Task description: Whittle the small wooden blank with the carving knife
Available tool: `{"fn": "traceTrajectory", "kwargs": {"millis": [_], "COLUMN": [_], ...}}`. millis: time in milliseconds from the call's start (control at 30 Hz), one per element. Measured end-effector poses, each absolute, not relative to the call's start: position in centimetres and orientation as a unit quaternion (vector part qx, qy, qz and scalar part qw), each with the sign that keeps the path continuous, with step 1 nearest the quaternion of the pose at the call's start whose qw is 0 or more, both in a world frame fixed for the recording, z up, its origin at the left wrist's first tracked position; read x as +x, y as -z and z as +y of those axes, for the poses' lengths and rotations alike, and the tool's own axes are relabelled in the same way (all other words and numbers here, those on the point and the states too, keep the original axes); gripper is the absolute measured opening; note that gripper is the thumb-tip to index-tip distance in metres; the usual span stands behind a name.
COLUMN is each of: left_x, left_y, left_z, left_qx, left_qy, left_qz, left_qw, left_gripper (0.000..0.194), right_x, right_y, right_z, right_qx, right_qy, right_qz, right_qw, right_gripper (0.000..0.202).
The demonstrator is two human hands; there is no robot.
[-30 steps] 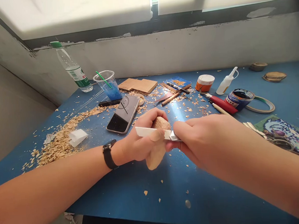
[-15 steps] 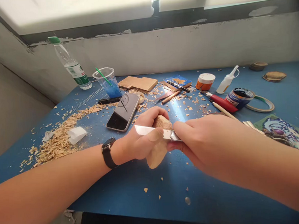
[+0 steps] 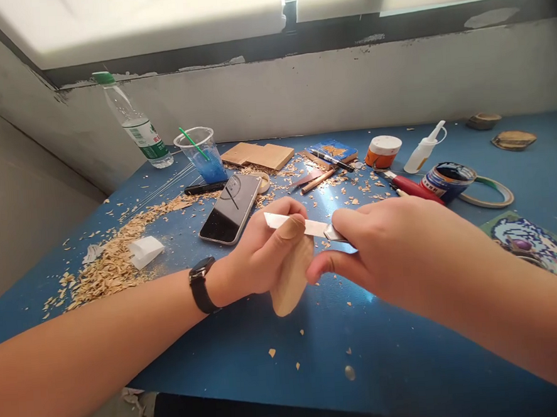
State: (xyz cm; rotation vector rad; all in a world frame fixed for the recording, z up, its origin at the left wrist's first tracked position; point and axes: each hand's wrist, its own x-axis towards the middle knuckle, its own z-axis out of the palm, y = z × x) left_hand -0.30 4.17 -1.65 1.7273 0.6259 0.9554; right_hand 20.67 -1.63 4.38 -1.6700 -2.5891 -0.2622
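My left hand [image 3: 266, 250], with a black watch [image 3: 202, 285] on its wrist, is wrapped round a pale carved piece of wood [image 3: 292, 280] whose rounded lower end points down. In my right hand [image 3: 379, 237] is a utility knife [image 3: 335, 232], most of its handle hidden by my fingers. Its blade [image 3: 315, 228] lies across the upper part of the wood, and my left thumb rests against the blade. My right thumb is stretched out towards the wood's right side. The wood's upper end is hidden behind the blade and my fingers.
Wood shavings [image 3: 98, 270] lie heaped at the left of the blue table [image 3: 231, 362]. Beyond my hands are a phone [image 3: 231, 208], a cup of blue liquid [image 3: 210, 165], a water bottle [image 3: 142, 138], an orange jar [image 3: 383, 153], a glue bottle [image 3: 421, 154] and a tape roll [image 3: 499, 192].
The knife has moved up along the wood and slightly right, together with my right hand. My right thumb has come away from the handle. The wood now stands a little more covered at its top.
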Motion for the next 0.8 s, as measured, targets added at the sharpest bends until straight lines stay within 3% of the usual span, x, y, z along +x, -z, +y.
{"fn": "traceTrajectory", "kwargs": {"millis": [200,333,600,800], "left_x": [-0.1,-0.3,-0.4,-0.4], "left_y": [2.2,1.9,2.0,1.3], "left_z": [4.6,4.7,4.8,4.4], "left_qx": [0.737,0.757,0.742,0.717], "left_qy": [-0.401,-0.393,-0.398,-0.38], "left_qz": [0.256,0.24,0.238,0.249], "left_qw": [0.48,0.463,0.484,0.528], "left_gripper": [0.076,0.075,0.065,0.053], "right_x": [20.0,19.4,20.0,19.9], "right_y": [-5.8,-5.6,-4.4,-4.3], "right_z": [-2.6,-2.6,-2.0,-1.7], "right_qx": [-0.486,-0.461,-0.452,-0.545], "right_qy": [0.033,0.024,0.053,0.075], "right_qz": [-0.873,-0.886,-0.89,-0.834], "right_qw": [-0.033,-0.042,0.024,0.046], "right_gripper": [0.017,0.01,0.016,0.055]}}
